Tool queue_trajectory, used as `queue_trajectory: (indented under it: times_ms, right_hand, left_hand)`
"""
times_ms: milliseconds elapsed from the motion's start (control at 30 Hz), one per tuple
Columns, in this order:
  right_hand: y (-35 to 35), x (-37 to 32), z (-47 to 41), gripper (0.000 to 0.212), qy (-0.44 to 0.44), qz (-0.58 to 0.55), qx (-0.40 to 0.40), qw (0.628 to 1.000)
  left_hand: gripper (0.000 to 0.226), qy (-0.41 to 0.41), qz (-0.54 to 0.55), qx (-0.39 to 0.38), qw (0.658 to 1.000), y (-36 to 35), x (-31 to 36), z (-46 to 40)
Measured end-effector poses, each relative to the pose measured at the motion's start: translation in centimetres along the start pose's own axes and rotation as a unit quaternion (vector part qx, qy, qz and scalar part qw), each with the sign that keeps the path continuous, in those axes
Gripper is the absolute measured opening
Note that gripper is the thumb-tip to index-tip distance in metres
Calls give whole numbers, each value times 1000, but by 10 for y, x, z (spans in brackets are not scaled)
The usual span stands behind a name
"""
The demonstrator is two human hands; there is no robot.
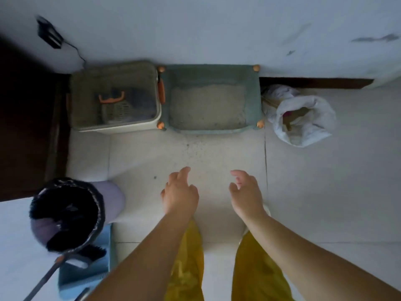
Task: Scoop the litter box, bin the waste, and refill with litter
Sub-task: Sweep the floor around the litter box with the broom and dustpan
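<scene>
A green litter box [252, 101] with orange knobs stands against the wall, pale litter spread inside it. Left of it sits a white bin-like box [121, 128] holding a scoop [115, 108] with an orange handle. A white sack [303, 118] lies open to the right of the litter box. A purple waste bin [112, 198] lined with a black bag stands at the lower left. My left hand [180, 194] and my right hand [247, 194] hover over the floor in front of the litter box, fingers relaxed, both holding nothing.
Scattered litter grains dot the floor tiles [195, 148] before the box. A broom and blue dustpan [82, 270] lie beside the waste bin. A dark doorway [28, 127] fills the left. A black plug with a cord [48, 32] hangs on the wall.
</scene>
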State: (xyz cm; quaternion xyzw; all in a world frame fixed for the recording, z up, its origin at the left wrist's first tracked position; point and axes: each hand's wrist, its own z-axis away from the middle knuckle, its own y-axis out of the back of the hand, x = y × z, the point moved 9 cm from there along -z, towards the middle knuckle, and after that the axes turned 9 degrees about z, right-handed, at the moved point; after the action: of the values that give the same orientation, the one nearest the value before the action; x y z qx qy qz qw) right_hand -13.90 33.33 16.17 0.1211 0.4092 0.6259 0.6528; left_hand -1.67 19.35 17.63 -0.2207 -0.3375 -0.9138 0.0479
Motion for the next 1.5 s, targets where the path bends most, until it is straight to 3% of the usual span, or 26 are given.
queue_trajectory:
  times_ms: [200, 433, 733, 967, 1100, 1233, 1400, 1500]
  right_hand:
    - [20, -69, 92, 36, 19, 24, -76, 997]
    - [16, -128, 182, 30, 146, 129, -145, 970]
    - [-41, -195, 351, 28, 316, 209, -226, 897]
    - [-119, -256, 478, 32, 407, 240, -271, 839]
    - [-179, -283, 540, 34, 434, 260, -295, 810]
    - [-255, -308, 598, 37, 439, 277, -308, 797]
    - [-314, -314, 631, 51, 450, 298, -333, 773]
    - [-335, -311, 637, 44, 453, 322, -330, 763]
  left_hand:
    - [47, 42, 67, 45, 996, 97, -26, 95]
    - [48, 105, 152, 131, 974, 149, -87, 202]
    - [51, 195, 282, 278, 897, 200, -204, 365]
    - [26, 264, 281, 407, 828, 250, -318, 459]
    - [24, 348, 268, 388, 811, 253, -381, 484]
    - [38, 362, 264, 346, 824, 263, -457, 481]
    - [48, 316, 335, 279, 842, 252, -504, 454]
    - [23, 245, 463, 236, 818, 239, -516, 427]
